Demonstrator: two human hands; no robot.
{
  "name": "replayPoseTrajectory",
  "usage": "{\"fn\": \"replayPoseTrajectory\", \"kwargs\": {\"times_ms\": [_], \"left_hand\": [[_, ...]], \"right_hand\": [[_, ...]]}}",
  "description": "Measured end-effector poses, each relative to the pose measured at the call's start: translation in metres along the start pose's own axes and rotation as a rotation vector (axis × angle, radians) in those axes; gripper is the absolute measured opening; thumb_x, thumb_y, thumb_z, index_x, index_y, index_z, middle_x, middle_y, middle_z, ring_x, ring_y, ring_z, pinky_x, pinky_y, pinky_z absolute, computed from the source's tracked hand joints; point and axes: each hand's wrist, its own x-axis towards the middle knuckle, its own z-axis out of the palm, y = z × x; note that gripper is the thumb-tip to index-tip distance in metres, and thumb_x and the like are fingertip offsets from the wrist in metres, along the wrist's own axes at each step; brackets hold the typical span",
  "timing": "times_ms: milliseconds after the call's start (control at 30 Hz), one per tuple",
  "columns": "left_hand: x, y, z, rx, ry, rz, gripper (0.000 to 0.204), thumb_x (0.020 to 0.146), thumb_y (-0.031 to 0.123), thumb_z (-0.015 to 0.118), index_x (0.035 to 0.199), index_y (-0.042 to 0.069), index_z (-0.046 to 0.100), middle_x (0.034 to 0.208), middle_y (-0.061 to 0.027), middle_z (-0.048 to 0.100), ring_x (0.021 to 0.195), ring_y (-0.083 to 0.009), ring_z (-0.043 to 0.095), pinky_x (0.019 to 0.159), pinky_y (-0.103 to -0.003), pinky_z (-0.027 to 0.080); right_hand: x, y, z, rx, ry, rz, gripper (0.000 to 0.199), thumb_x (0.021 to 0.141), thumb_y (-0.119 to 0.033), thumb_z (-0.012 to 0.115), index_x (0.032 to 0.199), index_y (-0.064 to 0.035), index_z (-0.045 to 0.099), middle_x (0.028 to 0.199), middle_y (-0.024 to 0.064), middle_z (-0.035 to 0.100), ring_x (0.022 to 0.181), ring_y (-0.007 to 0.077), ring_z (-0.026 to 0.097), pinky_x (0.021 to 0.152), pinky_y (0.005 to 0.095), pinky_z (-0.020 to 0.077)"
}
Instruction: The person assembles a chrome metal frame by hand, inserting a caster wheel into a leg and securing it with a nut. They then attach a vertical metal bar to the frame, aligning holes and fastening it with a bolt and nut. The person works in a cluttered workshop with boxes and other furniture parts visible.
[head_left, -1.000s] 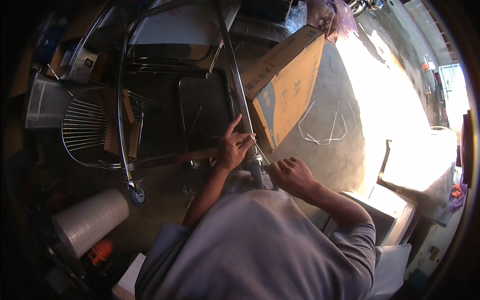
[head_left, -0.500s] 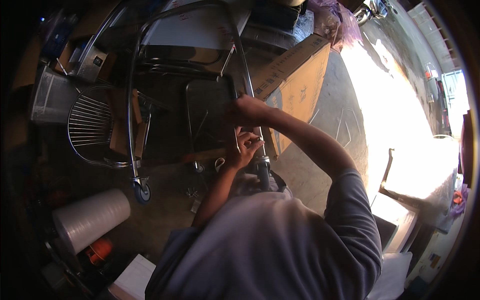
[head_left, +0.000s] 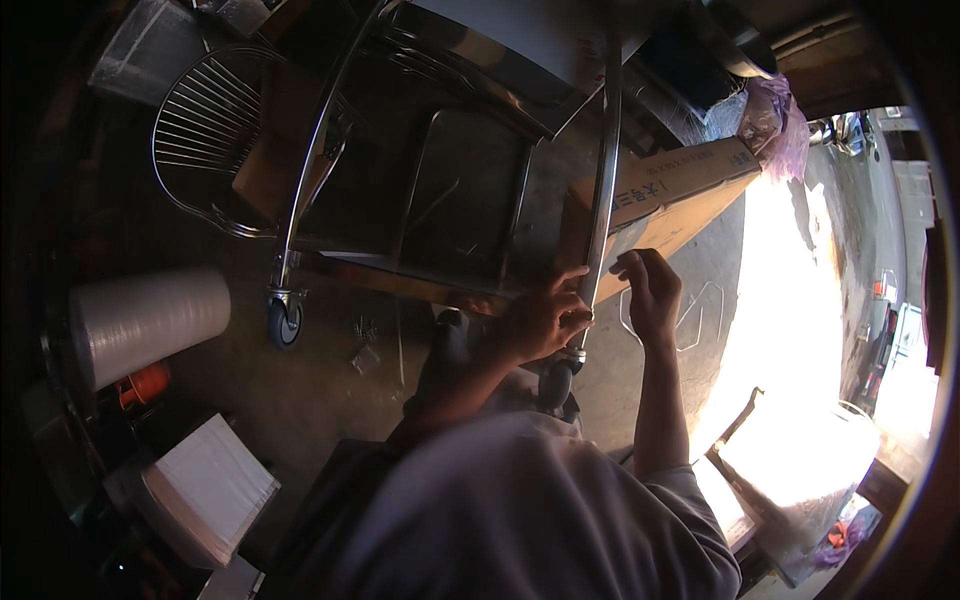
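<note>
A metal tube frame on casters stands in front of me, its right leg (head_left: pixel 603 200) rising between my two hands. My left hand (head_left: pixel 540 325) is closed at the lower part of that leg, thumb and fingers against the tube just above the right caster (head_left: pixel 556 378). To the right of the leg, my right hand (head_left: pixel 653 295) is raised with bent fingers, the tips drawn together near the tube. Anything between those fingertips is too small to make out. The frame's left leg (head_left: pixel 312 165) ends in another caster (head_left: pixel 284 320).
A big cardboard box (head_left: pixel 680 205) lies behind the right leg. At left are a wire-back chair (head_left: pixel 205 120), a roll of clear wrap (head_left: pixel 150 325) and a white stack (head_left: pixel 212 490). Small metal parts (head_left: pixel 365 355) lie on the floor; bright sunlight falls at right.
My right hand has come off the higher part of the leg and dropped to its right side. My left hand stays low on the leg. The view has shifted, moving the frame rightward.
</note>
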Motion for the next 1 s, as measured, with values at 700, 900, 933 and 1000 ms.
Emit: {"fn": "replayPoseTrajectory", "kwargs": {"times_ms": [700,900,933,1000], "left_hand": [[-0.069,0.012,-0.059,0.147,0.294,0.038,0.024,0.089,0.010,0.082,0.110,0.004,0.074,0.131,-0.0136,0.065,0.119,-0.0273,0.068,0.099,-0.039,0.057],[-0.192,-0.004,-0.068,0.282,0.745,-0.260,0.020,0.089,0.006,0.079,0.107,0.006,0.073,0.104,-0.0107,0.073,0.096,-0.0265,0.074,0.081,-0.037,0.060],[-0.215,-0.005,-0.066,0.287,0.821,-0.340,0.017,0.090,0.006,0.078,0.106,0.005,0.073,0.102,-0.0109,0.073,0.092,-0.0257,0.074,0.079,-0.036,0.060],[-0.254,-0.005,-0.060,0.255,0.948,-0.476,0.012,0.092,0.005,0.077,0.103,0.002,0.072,0.097,-0.0112,0.074,0.085,-0.0240,0.074,0.076,-0.034,0.059]], "right_hand": [[-0.080,0.031,-0.001,-0.057,0.187,0.081,0.024,0.107,-0.017,0.059,0.096,0.0015,0.070,0.084,0.0077,0.072,0.079,0.0154,0.068,0.075,0.0303,0.0528],[-0.048,-0.013,0.021,-0.277,-0.112,-0.333,0.010,0.099,-0.006,0.065,0.094,0.0011,0.070,0.089,0.0117,0.071,0.080,0.0247,0.070,0.073,0.0347,0.0527],[-0.045,-0.023,0.026,-0.274,-0.191,-0.385,0.006,0.096,-0.003,0.067,0.093,0.0011,0.070,0.090,0.0123,0.071,0.080,0.0258,0.070,0.072,0.0358,0.0534],[-0.042,-0.046,0.036,-0.240,-0.371,-0.490,0.004,0.092,-0.001,0.070,0.095,0.0011,0.070,0.090,0.0135,0.071,0.081,0.0275,0.071,0.071,0.0367,0.0545]]}}
